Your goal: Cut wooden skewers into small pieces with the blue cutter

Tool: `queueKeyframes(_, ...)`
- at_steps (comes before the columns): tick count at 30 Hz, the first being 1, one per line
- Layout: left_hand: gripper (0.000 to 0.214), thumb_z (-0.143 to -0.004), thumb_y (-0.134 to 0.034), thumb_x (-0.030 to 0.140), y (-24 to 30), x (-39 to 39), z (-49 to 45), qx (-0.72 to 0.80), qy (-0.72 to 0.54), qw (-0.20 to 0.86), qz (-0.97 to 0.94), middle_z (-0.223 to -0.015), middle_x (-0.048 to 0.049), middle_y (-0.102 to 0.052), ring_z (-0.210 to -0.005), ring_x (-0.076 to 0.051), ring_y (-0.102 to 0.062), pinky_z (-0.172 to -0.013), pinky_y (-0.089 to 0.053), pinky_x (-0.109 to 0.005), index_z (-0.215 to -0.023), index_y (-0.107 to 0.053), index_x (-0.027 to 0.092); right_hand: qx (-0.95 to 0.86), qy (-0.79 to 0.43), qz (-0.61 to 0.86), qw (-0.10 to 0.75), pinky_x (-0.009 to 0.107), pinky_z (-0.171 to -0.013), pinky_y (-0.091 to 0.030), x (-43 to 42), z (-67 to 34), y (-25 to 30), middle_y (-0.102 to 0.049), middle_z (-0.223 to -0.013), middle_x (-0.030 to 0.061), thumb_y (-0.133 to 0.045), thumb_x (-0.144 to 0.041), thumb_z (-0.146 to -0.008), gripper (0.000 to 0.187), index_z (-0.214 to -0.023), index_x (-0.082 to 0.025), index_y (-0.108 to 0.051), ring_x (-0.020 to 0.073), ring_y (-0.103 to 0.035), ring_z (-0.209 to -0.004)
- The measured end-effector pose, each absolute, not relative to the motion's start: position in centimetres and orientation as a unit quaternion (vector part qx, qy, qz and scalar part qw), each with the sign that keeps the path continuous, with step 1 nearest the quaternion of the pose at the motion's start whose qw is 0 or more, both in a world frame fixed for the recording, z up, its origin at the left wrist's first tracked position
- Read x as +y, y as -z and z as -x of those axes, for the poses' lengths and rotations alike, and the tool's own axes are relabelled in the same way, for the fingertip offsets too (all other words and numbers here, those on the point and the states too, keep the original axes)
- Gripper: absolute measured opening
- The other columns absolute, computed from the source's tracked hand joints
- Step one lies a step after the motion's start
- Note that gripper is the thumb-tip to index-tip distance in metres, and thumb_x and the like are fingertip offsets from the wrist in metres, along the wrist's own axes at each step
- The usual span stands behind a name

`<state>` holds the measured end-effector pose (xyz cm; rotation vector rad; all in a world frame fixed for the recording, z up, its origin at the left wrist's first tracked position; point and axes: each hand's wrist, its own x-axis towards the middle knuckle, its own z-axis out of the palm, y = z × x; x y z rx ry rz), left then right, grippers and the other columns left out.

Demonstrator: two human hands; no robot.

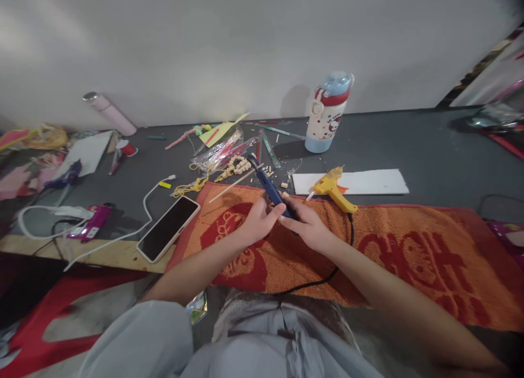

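Note:
My left hand [262, 221] is closed around the near part of a long dark blue hand tool [268, 186], whose exact kind I cannot make out. On the tool's other side, my right hand [305, 224] grips its lower end, the fingers of both hands nearly meeting. The tool slants away from me over the orange towel [385, 252]. A thin wooden stick [231, 189] lies with its far end by the tool's tip; whether the tool clasps it is unclear. Small cut wood bits [268, 172] are scattered beyond, beside a loop of wooden pieces [237, 166].
A yellow glue gun [333, 190] rests across a white foam strip [388, 181], its cord crossing the towel. Behind stands a water bottle [327, 116]. To the left lie a phone [168, 228], a white cable [148, 203] and a purple power strip [96, 222].

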<state>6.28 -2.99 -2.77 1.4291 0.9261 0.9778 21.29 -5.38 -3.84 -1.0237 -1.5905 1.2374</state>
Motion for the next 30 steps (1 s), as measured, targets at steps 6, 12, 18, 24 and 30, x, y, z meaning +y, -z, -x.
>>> queueKeyframes(6, 0.05, -0.074, -0.06, 0.06, 2.8, -3.0, -6.4, 0.393, -0.421, 0.548, -0.607, -0.102, -0.0095, -0.061, -0.098, -0.021, -0.057, -0.085, -0.047, -0.034, -0.095, -0.052, 0.016, -0.637, -0.492, 0.418, 0.422, 0.046, -0.106, -0.035, -5.5, -21.3, 3.6, -0.059, -0.128, 0.0099, -0.057, -0.043, -0.081, 0.054, -0.128, -0.018, -0.051, 0.0279, -0.053, -0.12)
queueKeyframes(12, 0.052, -0.073, -0.061, 0.061, 2.7, -3.2, -6.4, 0.396, -0.426, 0.55, -0.599, -0.102, -0.0106, -0.06, -0.1, -0.023, -0.057, -0.088, -0.046, -0.036, -0.096, -0.054, 0.015, -0.635, -0.491, 0.423, 0.42, 0.045, -0.106, -0.035, -5.6, -21.3, 3.5, -0.06, -0.127, 0.0118, -0.058, -0.041, -0.081, 0.054, -0.127, -0.014, -0.051, 0.0287, -0.052, -0.12)
queueKeyframes(18, 0.053, -0.069, -0.067, 0.058, 2.6, -2.6, -6.6, 0.391, -0.418, 0.595, -0.564, -0.102, -0.007, -0.061, -0.098, -0.021, -0.057, -0.089, -0.045, -0.034, -0.1, -0.055, 0.016, -0.621, -0.499, 0.418, 0.437, 0.044, -0.107, -0.033, -5.4, -21.0, 3.7, -0.055, -0.132, 0.0117, -0.055, -0.044, -0.082, 0.056, -0.129, -0.015, -0.047, 0.027, -0.05, -0.123)
queueKeyframes(24, 0.045, -0.085, -0.049, 0.055, 1.9, -1.8, -5.3, 0.398, -0.417, 0.484, -0.659, -0.107, -0.0085, -0.061, -0.104, -0.02, -0.056, -0.093, -0.043, -0.034, -0.11, -0.053, 0.017, -0.597, -0.504, 0.445, 0.438, 0.045, -0.101, -0.038, -5.3, -21.4, 2.6, -0.061, -0.12, 0.0101, -0.057, -0.049, -0.079, 0.053, -0.121, -0.016, -0.052, 0.0273, -0.055, -0.111)
queueKeyframes(30, 0.021, -0.089, -0.046, 0.032, 0.3, -0.4, -2.2, 0.46, -0.458, 0.013, -0.761, -0.099, -0.0098, -0.06, -0.097, -0.02, -0.054, -0.09, -0.043, -0.038, -0.101, -0.053, 0.016, -0.596, -0.492, 0.465, 0.432, 0.044, -0.102, -0.038, -5.4, -22.4, 1.9, -0.058, -0.125, 0.0089, -0.059, -0.05, -0.078, 0.057, -0.124, -0.019, -0.048, 0.028, -0.053, -0.115)
